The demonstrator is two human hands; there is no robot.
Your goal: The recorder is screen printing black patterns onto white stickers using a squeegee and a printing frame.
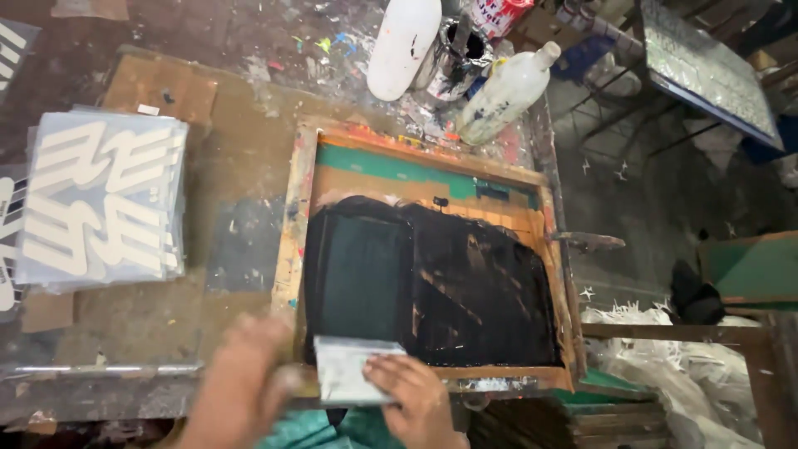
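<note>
A stack of printed sheets (100,199) lies at the left of the counter (241,249), well apart from the work; the left hand (241,382), blurred, rests at the near-left corner of the wooden screen frame (293,224), its grip impossible to tell; the right hand (411,391) presses fingers down on the pale squeegee (349,370) at the near edge; black ink (465,283) already covers most of the mesh, so a pass looks largely done.
</note>
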